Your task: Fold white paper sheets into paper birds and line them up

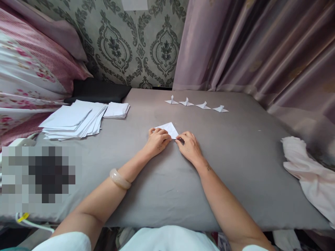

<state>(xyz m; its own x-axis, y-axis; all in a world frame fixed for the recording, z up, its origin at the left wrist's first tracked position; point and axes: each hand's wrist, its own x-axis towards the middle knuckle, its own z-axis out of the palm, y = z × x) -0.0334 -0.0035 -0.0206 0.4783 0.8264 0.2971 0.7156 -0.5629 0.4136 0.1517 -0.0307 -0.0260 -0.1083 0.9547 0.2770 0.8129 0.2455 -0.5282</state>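
Observation:
A piece of white folded paper lies on the grey cloth in front of me, its pointed top facing away. My left hand covers its left side, fingers closed on the near edge. At the right corner, the thumb and index finger of my right hand pinch the paper. Part of the sheet is hidden beneath my left fingers. Farther back stands a row of several small folded paper birds, among them a paper crane with wings spread.
On the left lie a big stack of white paper sheets and a smaller paper stack. Behind them is a black folded item. Pale crumpled cloth rests at the right edge. Mauve curtains hang behind the grey-covered surface.

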